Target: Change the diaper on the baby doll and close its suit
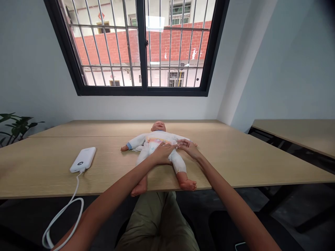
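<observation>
We have the infant doll (158, 137) lying on its back across the middle of the desk (214, 146), head toward the window and feet toward us, in a white long-sleeved bodysuit with a printed diaper (157, 141) at its waist. Our left hand (163, 154) lies fairly flat across the diaper front, fingers close together, while our right hand (187, 148) comes in from the other side, fingers curving toward the waistband until the two sets of fingertips nearly meet. We cannot tell from this view whether either hand pinches the diaper's edge. Contact here is best kept light, with wrists low and pressure spread along the fingers, so the soft body does not slide on the smooth wood. The doll's feet (187, 185) lie right at the near edge of the desk, so dragging it toward us would be the risky direction. More desk stretches beyond the head toward the wall, and there is room on both sides of the body. On our left, a white power bank (82, 159) sits well apart from the doll, and its white cable (77, 184) drops over the near edge, where a forearm could snag it.
</observation>
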Available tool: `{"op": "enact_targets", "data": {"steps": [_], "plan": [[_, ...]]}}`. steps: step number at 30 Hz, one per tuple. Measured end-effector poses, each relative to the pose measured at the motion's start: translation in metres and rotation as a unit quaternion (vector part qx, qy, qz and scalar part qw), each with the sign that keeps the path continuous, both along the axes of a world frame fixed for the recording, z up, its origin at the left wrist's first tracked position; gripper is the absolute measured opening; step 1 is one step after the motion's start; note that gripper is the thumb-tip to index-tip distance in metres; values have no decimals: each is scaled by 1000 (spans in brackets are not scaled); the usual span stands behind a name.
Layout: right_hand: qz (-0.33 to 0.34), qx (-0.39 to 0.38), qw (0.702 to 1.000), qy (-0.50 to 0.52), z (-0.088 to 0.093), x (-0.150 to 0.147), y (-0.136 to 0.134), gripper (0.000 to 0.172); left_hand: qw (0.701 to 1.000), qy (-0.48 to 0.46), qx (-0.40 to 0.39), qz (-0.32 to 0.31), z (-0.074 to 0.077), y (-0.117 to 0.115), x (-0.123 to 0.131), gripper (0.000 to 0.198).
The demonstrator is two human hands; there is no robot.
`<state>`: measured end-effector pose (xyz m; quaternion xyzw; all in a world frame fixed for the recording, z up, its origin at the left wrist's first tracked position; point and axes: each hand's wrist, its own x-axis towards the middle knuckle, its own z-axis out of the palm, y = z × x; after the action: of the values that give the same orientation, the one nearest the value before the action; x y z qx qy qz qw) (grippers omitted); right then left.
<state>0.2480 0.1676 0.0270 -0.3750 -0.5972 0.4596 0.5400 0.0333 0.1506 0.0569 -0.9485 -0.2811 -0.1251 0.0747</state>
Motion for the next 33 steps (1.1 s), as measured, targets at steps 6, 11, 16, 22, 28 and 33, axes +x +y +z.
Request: {"op": "enact_targets", "data": {"steps": [6,11,16,22,28,33], "plan": [[-3,-25,999,22,1,-2,-2,44,1000,-16,-1,3,0,-1,1,85],[-13,-34,998,46,1,-3,-2,40,1000,-15,-6,16,4,-4,1,74],[18,-26,999,31,3,-5,-5,43,1000,-19,-13,16,6,-7,0,66],[29,-8,999,-12,0,-6,-5,41,1000,-15,-3,18,5,-6,0,62],[-28,-17,999,28,-1,-2,2,36,1000,-21,11,14,0,-3,0,69],[-81,-34,993,77,4,3,2,31,998,-24,27,50,3,-3,0,70]]}}
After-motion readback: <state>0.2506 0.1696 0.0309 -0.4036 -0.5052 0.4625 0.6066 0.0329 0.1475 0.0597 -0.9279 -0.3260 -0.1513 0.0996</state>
